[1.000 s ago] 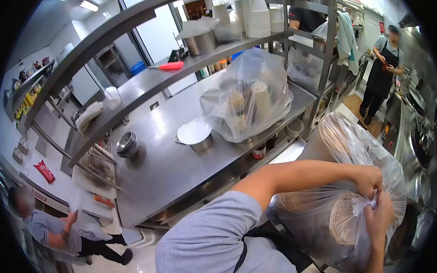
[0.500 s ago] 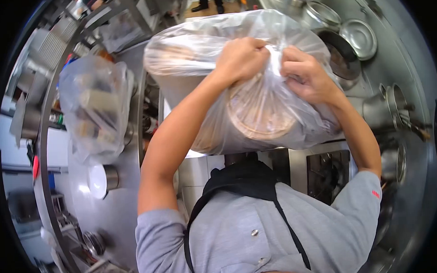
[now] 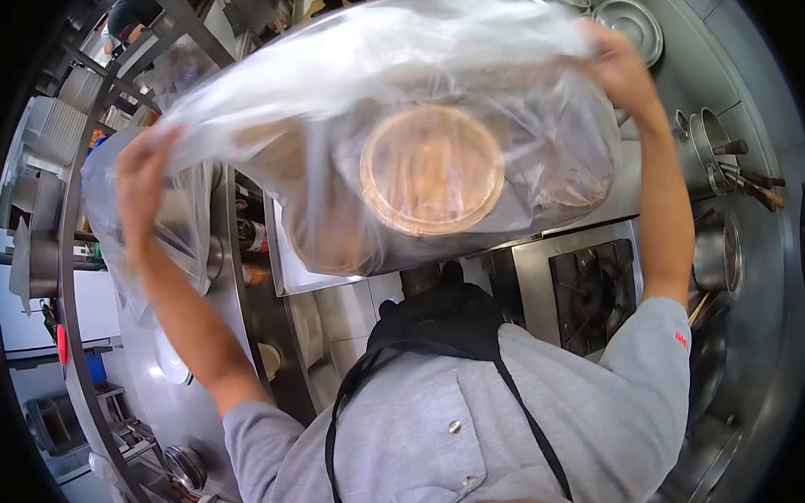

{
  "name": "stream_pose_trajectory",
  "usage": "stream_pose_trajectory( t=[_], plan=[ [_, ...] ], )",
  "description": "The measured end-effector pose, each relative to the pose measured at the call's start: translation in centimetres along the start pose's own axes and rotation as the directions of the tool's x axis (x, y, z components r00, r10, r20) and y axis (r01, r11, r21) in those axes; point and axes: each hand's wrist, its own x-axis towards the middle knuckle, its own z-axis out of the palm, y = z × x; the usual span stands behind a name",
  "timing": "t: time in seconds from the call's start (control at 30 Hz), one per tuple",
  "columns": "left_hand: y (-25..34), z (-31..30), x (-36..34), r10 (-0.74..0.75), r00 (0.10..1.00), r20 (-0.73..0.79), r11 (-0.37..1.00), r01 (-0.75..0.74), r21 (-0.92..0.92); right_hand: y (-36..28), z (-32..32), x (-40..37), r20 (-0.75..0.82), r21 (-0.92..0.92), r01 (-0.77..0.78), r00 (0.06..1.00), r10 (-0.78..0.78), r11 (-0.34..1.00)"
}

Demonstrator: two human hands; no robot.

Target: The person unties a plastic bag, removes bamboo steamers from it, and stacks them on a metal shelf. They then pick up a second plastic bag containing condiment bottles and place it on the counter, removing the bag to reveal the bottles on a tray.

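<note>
A large clear plastic bag (image 3: 360, 53) is spread wide in front of me, its upper part blurred by motion. Through the film show stacks of round, light-brown flat discs (image 3: 432, 171) with raised rims, which look like pizza bases. My left hand (image 3: 146, 181) grips the bag's edge at the far left, fingers closed though smeared. At the upper right my right hand (image 3: 625, 73) has its fingers pinched on the opposite edge. Beneath the bag, the corner of a metal tray (image 3: 290, 271) is visible.
A gas burner (image 3: 592, 289) lies just right of my apron. Pots with wooden-handled utensils (image 3: 708, 152) and a round metal lid (image 3: 630, 31) line the right side. On the left steel counter, another filled plastic bag (image 3: 108, 208) stands beside a white container (image 3: 171, 357).
My hands were close together at the bunched bag. They have moved far apart, left and right, spreading the plastic wide. The view has shifted slightly.
</note>
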Motion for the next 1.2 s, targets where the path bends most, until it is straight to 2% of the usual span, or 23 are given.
stream_pose_trajectory(
  t=[0.03, 0.1, 0.13, 0.2, 0.27, 0.3, 0.33, 0.4, 0.43, 0.5, 0.53, 0.6, 0.63, 0.7, 0.77, 0.8, 0.83, 0.87, 0.9, 0.97, 1.0, 1.07, 1.2],
  plan=[
    [-0.5, -1.8, -1.2, -0.094, 0.967, -0.235, 0.992, 0.07, -0.109, 1.9, -2.0, -1.0, -0.143, 0.151, -0.204, 0.964, 0.226, 0.967],
    [-7.8, -7.0, -3.2, -0.269, 0.879, -0.393, 0.959, 0.282, -0.025, 6.4, -4.7, -2.1, -0.494, 0.4, -0.027, 0.835, 0.24, 0.916],
    [-6.9, -7.1, -4.6, -0.272, 0.876, -0.399, 0.958, 0.284, -0.03, 7.2, -5.5, -2.9, -0.492, 0.397, -0.023, 0.839, 0.234, 0.918],
    [-2.5, -5.7, -6.3, -0.141, 0.886, -0.442, 0.982, 0.07, -0.173, 7.8, -6.5, -4.1, -0.706, 0.375, -0.17, 0.584, 0.4, 0.911],
    [4.4, -2.6, -5.9, 0.088, 0.817, -0.57, 0.988, -0.143, -0.052, -0.6, -2.6, -2.2, -0.711, 0.165, -0.038, 0.688, 0.146, 0.986],
    [8.7, -0.6, -5.2, 0.305, 0.869, -0.391, 0.952, -0.269, 0.144, -5.6, -0.6, -1.3, -0.543, -0.133, 0.038, 0.833, -0.105, 0.99],
    [11.8, 1.5, -4.5, 0.47, 0.87, -0.153, 0.86, -0.412, 0.301, -6.8, 0.6, 0.5, -0.271, -0.396, 0.344, 0.842, -0.467, 0.851],
    [12.4, 5.2, -3.3, 0.43, 0.88, 0.201, 0.677, -0.462, 0.573, -10.1, 5.0, 2.2, 0.011, -0.386, 0.506, 0.839, -0.544, 0.771],
    [11.9, 5.0, -3.1, 0.427, 0.882, 0.2, 0.679, -0.459, 0.574, -9.2, 5.5, 2.4, 0.014, -0.383, 0.508, 0.838, -0.545, 0.771],
    [10.2, 3.5, -2.9, 0.199, 0.856, 0.477, 0.739, -0.451, 0.5, -7.2, 5.6, 2.7, 0.479, -0.521, 0.409, 0.867, -0.14, 0.749],
    [9.5, 1.8, -4.6, 0.372, 0.841, 0.393, 0.772, -0.516, 0.372, -6.9, 4.5, 1.2, 0.396, -0.45, 0.544, 0.832, -0.388, 0.708],
    [8.9, 0.1, -10.9, 0.557, 0.816, 0.154, 0.83, -0.552, -0.076, -9.0, 1.6, -3.5, 0.25, -0.228, 0.469, 0.875, -0.414, 0.853],
    [8.5, 0.0, -13.6, 0.531, 0.847, 0.03, 0.785, -0.478, -0.395, -8.8, 0.0, -6.2, 0.271, -0.056, 0.447, 0.868, -0.417, 0.893],
    [7.6, -1.1, -15.4, 0.399, 0.599, 0.694, 0.916, -0.228, -0.33, -12.5, -2.9, -10.3, 0.561, -0.001, 0.202, 0.811, -0.167, 0.979],
    [7.3, 2.2, -18.2, -0.194, 0.646, 0.738, 0.981, 0.127, 0.147, -12.7, -1.3, -14.7, 0.604, 0.047, -0.315, 0.765, 0.225, 0.948],
    [5.6, 4.3, -19.7, -0.301, 0.689, 0.66, 0.935, 0.078, 0.345, -13.0, 1.0, -16.4, 0.554, -0.133, -0.473, 0.694, 0.461, 0.871],
    [3.7, 6.3, -21.2, -0.39, 0.724, 0.569, 0.848, 0.041, 0.529, -12.1, 3.9, -18.9, 0.478, -0.426, -0.352, 0.694, 0.538, 0.833],
    [1.6, 7.0, -21.6, -0.415, 0.599, 0.685, 0.821, -0.077, 0.565, -10.8, 6.1, -21.4, 0.475, -0.611, -0.167, 0.705, 0.527, 0.774],
    [1.7, 7.3, -20.4, -0.417, 0.591, 0.691, 0.822, -0.079, 0.564, -10.3, 7.8, -22.4, 0.478, -0.609, -0.173, 0.698, 0.532, 0.774],
    [3.7, 8.1, -18.0, -0.511, 0.274, 0.815, 0.813, -0.153, 0.561, -10.1, 10.3, -23.6, 0.524, -0.777, -0.018, 0.535, 0.662, 0.629],
    [3.7, 8.2, -17.6, -0.256, 0.478, 0.84, 0.893, -0.215, 0.395, -10.9, 10.7, -22.8, 0.515, -0.78, -0.026, 0.541, 0.665, 0.626],
    [4.7, 9.5, -16.9, 0.178, 0.711, 0.681, 0.914, -0.377, 0.154, -13.9, 12.0, -21.1, 0.396, -0.688, -0.086, 0.788, 0.472, 0.721],
    [6.2, 17.7, -18.2, 0.577, 0.689, 0.438, 0.779, -0.626, -0.039, -16.8, 17.8, -19.1, 0.181, -0.707, -0.116, 0.924, 0.337, 0.697]
  ],
)
